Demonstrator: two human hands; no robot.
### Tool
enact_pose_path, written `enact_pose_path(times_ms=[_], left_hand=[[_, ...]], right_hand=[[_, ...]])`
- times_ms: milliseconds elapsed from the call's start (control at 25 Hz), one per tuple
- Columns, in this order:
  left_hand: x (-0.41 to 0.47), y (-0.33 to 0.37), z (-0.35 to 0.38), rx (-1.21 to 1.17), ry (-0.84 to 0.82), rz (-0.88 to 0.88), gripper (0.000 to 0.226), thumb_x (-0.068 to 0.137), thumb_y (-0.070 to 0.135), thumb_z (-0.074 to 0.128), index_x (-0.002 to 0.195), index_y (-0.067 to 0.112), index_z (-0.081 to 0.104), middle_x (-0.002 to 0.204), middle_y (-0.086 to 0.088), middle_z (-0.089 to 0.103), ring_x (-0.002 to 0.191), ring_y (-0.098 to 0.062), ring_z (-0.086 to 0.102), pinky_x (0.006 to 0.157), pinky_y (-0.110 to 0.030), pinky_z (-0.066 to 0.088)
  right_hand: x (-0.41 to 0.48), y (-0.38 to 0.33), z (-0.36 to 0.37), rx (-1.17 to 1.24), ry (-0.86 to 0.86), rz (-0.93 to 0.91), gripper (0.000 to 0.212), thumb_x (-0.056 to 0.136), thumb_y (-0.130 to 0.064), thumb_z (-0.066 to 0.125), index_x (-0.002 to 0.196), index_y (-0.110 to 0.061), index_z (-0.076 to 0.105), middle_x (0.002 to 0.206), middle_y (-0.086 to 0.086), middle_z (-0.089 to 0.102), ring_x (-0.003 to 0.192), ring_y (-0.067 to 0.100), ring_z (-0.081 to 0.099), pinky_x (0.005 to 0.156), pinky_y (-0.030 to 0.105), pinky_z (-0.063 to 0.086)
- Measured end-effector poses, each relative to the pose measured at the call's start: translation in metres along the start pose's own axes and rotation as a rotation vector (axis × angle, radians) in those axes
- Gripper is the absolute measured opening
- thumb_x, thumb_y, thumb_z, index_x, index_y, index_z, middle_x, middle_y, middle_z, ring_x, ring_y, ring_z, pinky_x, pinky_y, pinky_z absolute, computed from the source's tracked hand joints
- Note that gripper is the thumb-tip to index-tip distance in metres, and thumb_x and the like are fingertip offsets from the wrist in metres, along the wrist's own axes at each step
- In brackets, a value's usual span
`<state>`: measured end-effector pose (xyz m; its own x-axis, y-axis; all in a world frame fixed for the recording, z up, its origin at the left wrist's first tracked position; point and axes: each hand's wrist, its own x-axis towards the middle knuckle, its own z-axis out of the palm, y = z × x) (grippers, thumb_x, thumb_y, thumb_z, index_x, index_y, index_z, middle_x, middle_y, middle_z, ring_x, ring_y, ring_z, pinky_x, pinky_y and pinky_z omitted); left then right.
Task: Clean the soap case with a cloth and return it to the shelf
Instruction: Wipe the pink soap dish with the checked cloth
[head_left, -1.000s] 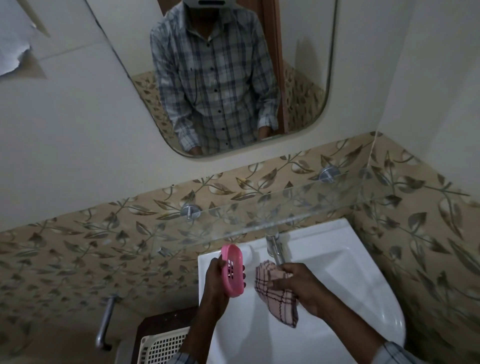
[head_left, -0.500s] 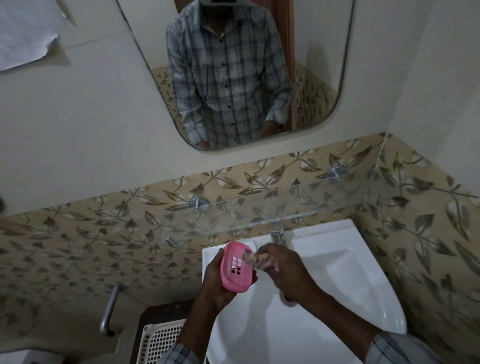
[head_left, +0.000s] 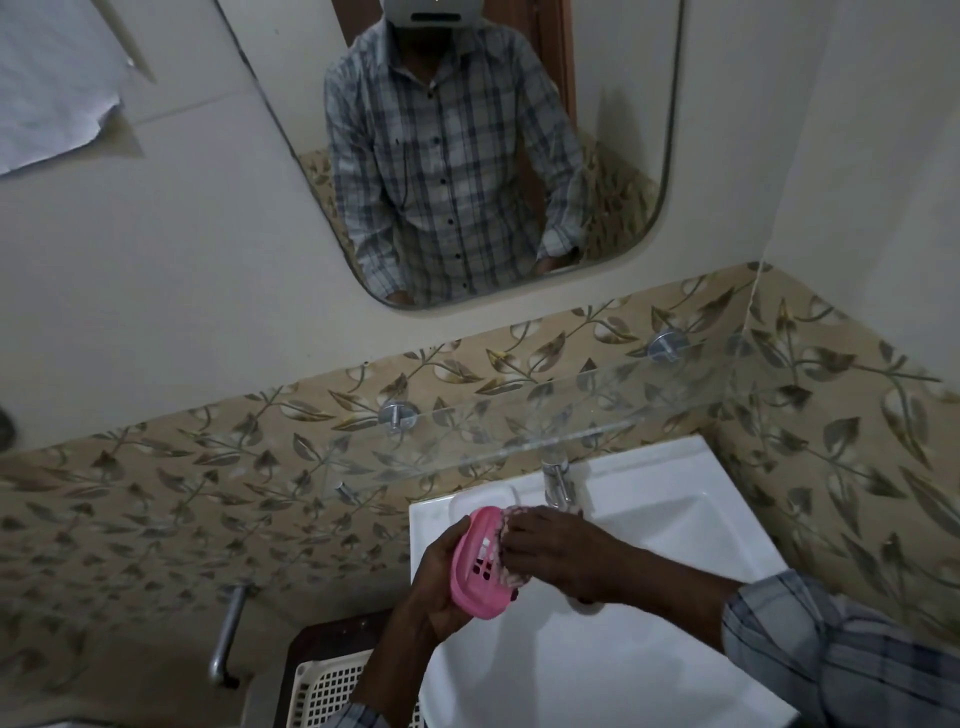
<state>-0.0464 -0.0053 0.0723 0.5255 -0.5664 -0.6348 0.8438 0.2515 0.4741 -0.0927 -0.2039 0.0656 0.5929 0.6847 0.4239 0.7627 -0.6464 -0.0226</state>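
In the head view, the pink soap case (head_left: 475, 569) is held tilted on edge above the near left corner of the white sink (head_left: 675, 525), its slotted inside facing right. The left hand (head_left: 434, 587) grips it from the left. The thumb lies along the upper rim, and the other fingers wrap behind the case, where they are hidden.

The right hand (head_left: 558, 556) presses a checked cloth (head_left: 511, 578) into the hollow of the case, its fingers bent down over the bunched fabric and holding it. The hand covers most of the cloth, so only a pale edge shows above the knuckles and a fold below them at the case's lower rim. The dim light blurs its pattern.

A chrome tap (head_left: 558, 480) stands just behind the hands, partly veiled by the front edge of the glass shelf (head_left: 519, 423), which runs along the leaf-patterned tiles on two round metal mounts. The shelf is transparent and hard to trace against the tiles.

The mirror (head_left: 623, 156) reflects a checked shirt, with its top cut off by the frame. At the bottom left, a white lattice basket (head_left: 327, 691) is partly covered by the left forearm and cut off by the frame's lower edge.
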Motion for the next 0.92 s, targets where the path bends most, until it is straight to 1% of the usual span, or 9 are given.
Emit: enact_pose_path(times_ms=[120,200,320,360,480,560,680,840,920], left_hand=[[0.009,-0.001,-0.001,-0.03,0.044,0.052,0.062,0.085,0.043,0.052,0.129,-0.001,0.057,0.103,-0.026,0.069,0.086,-0.039,0.066,0.076,-0.046,0.057],[0.013,-0.011,0.001,-0.077,0.084,0.101,0.063,0.086,0.045,0.051,0.127,-0.003,0.058,0.105,-0.027,0.067,0.092,-0.039,0.065,0.083,-0.047,0.054],[0.023,-0.027,-0.005,-0.184,0.168,0.221,0.061,0.09,0.05,0.05,0.126,0.001,0.058,0.104,-0.026,0.065,0.095,-0.038,0.063,0.085,-0.046,0.054],[0.025,-0.028,-0.006,-0.191,0.179,0.239,0.06,0.09,0.05,0.05,0.125,0.002,0.059,0.101,-0.025,0.066,0.094,-0.037,0.064,0.083,-0.045,0.056],[0.026,-0.023,-0.006,-0.149,0.19,0.201,0.06,0.091,0.05,0.048,0.126,0.003,0.058,0.098,-0.025,0.071,0.091,-0.037,0.066,0.076,-0.046,0.058],[0.027,-0.022,-0.007,-0.19,0.198,0.205,0.062,0.093,0.049,0.046,0.133,0.002,0.053,0.112,-0.026,0.064,0.097,-0.037,0.063,0.083,-0.047,0.055],[0.029,-0.027,-0.004,-0.252,0.185,0.269,0.069,0.091,0.052,0.049,0.137,0.0,0.051,0.125,-0.027,0.054,0.106,-0.036,0.058,0.1,-0.047,0.044],[0.029,-0.017,-0.012,-0.078,0.178,0.146,0.068,0.088,0.048,0.051,0.135,-0.001,0.054,0.109,-0.027,0.065,0.097,-0.038,0.062,0.082,-0.048,0.055],[0.028,-0.013,-0.005,-0.082,0.14,0.09,0.064,0.084,0.042,0.056,0.132,-0.001,0.055,0.109,-0.029,0.066,0.098,-0.041,0.061,0.078,-0.05,0.058]], right_hand=[[0.005,-0.01,-0.003,-0.073,0.007,0.158,0.019,0.09,-0.01,0.053,0.092,-0.011,0.071,0.095,0.008,0.069,0.09,0.028,0.063,0.08,0.038,0.054],[0.012,-0.033,0.007,-0.069,-0.114,0.208,0.022,0.085,-0.01,0.051,0.091,-0.012,0.072,0.09,0.008,0.068,0.086,0.028,0.062,0.078,0.038,0.055],[0.026,-0.052,0.013,0.153,-0.276,0.58,0.032,0.084,-0.008,0.06,0.115,-0.008,0.068,0.108,0.015,0.067,0.099,0.033,0.062,0.084,0.039,0.055],[0.026,-0.052,0.012,0.169,-0.291,0.601,0.034,0.085,-0.009,0.062,0.12,-0.008,0.066,0.113,0.016,0.066,0.104,0.034,0.061,0.086,0.038,0.053],[0.019,-0.048,-0.002,-0.051,-0.208,0.398,0.019,0.077,-0.016,0.07,0.095,-0.016,0.075,0.095,0.008,0.071,0.088,0.026,0.064,0.077,0.034,0.056],[0.023,-0.05,-0.002,-0.137,-0.204,0.348,0.009,0.069,-0.019,0.075,0.077,-0.019,0.077,0.08,0.003,0.071,0.076,0.021,0.067,0.069,0.03,0.058],[0.029,-0.054,0.012,-0.028,-0.222,0.469,0.029,0.055,-0.027,0.085,0.082,-0.02,0.079,0.08,0.0,0.073,0.075,0.018,0.07,0.06,0.023,0.058],[0.002,-0.023,0.019,-0.113,-0.13,0.147,0.012,0.087,-0.012,0.057,0.092,-0.013,0.067,0.089,0.006,0.065,0.084,0.026,0.059,0.072,0.036,0.049],[0.003,0.011,0.015,-0.181,-0.043,0.131,0.012,0.089,-0.01,0.057,0.089,-0.01,0.069,0.089,0.007,0.065,0.086,0.027,0.059,0.074,0.037,0.049]])
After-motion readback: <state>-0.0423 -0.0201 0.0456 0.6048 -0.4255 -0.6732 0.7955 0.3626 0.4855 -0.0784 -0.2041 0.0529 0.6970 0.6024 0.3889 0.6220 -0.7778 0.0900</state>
